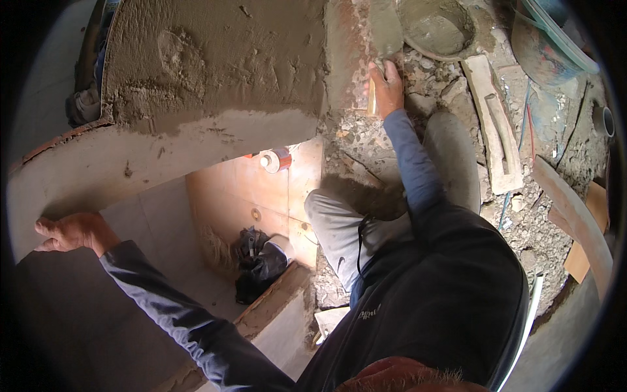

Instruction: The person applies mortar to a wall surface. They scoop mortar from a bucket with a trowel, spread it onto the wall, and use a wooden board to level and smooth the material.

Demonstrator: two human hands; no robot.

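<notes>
My right hand (390, 88) is closed around the pale handle of a trowel (385, 32). Its mortar-smeared blade lies over a reddish strip with wet mortar beside it. Just right of the trowel sits a round tub (462, 53) holding grey mortar. At the far left, my left hand (73, 233) rests against the edge of a pale ledge (215, 134), with thumb and fingers apart and no tool in it. Beyond this ledge spreads a surface of wet grey mortar (241, 59), rough in places.
A clear plastic bucket (552, 52) stands at the upper right. Near it lie a slotted pale board (495, 124) and rubble (522, 222). Below the ledge, a can (275, 160) and a dark bag (264, 271) lie in a lit recess. A curved strip (578, 215) lies at right.
</notes>
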